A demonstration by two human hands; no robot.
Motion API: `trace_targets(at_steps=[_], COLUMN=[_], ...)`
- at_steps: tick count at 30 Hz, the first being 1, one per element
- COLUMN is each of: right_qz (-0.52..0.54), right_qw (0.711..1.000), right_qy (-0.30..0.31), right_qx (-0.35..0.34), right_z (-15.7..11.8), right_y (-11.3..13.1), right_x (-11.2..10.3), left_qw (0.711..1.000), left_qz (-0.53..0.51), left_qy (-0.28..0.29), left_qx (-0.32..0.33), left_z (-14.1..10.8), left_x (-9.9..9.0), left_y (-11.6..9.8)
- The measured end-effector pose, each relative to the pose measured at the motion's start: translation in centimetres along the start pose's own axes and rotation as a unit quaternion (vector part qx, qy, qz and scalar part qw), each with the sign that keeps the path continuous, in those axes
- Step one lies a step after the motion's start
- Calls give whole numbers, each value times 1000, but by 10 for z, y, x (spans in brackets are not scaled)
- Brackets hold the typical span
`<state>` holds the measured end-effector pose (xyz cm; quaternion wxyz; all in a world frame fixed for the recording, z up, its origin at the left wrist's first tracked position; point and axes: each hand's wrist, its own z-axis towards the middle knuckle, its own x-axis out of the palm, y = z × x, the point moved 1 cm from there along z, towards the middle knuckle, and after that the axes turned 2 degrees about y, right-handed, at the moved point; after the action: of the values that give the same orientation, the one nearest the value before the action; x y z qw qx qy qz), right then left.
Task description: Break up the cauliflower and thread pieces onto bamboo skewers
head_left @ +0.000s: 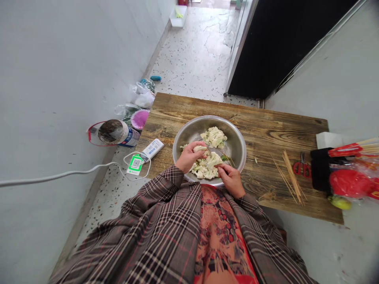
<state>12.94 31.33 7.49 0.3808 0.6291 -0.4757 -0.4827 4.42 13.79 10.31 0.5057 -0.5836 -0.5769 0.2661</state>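
A wide metal basin (239, 148) stands on the wooden table in front of me, with cauliflower pieces (213, 137) at its far side and more cauliflower florets (206, 169) nearer to me. My left hand (189, 157) is over the basin's left part, its thumb and fingers closed around a small cauliflower floret (200, 149). At the near right rim, my right hand (231, 180) has its fingertips pinched together beside the near florets. What the pinch holds is too small to make out. Something green and thin sticks (230, 158) lie in the basin to the right.
Bamboo skewers (291, 177) and red-handled scissors (302, 169) lie on the table (275, 136) at right. Red packages (351, 183) and a black holder (320, 173) crowd its right end. At left are a white box-shaped device (152, 150) with a cable, a QR tag (135, 164) and a bucket (118, 133).
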Motion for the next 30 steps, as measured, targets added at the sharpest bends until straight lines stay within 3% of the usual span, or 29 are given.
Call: trace_targets(at_steps=[10, 16, 26, 30], right_qz=[3, -1, -3, -1], right_qw=[1000, 1000, 1000, 1000], right_qy=[7, 17, 21, 19], right_qx=[-2, -1, -10, -9], right_z=[-1, -1, -1, -1], right_y=[0, 1, 3, 2], right_x=[1, 2, 2, 0], left_qw=[981, 983, 981, 985], left_qz=[-178, -161, -175, -156], left_qy=[-12, -60, 15, -20], left_qx=[-76, -72, -84, -65], left_z=[4, 3, -1, 1], left_x=[-6, -7, -8, -8], left_y=[2, 8, 1, 0])
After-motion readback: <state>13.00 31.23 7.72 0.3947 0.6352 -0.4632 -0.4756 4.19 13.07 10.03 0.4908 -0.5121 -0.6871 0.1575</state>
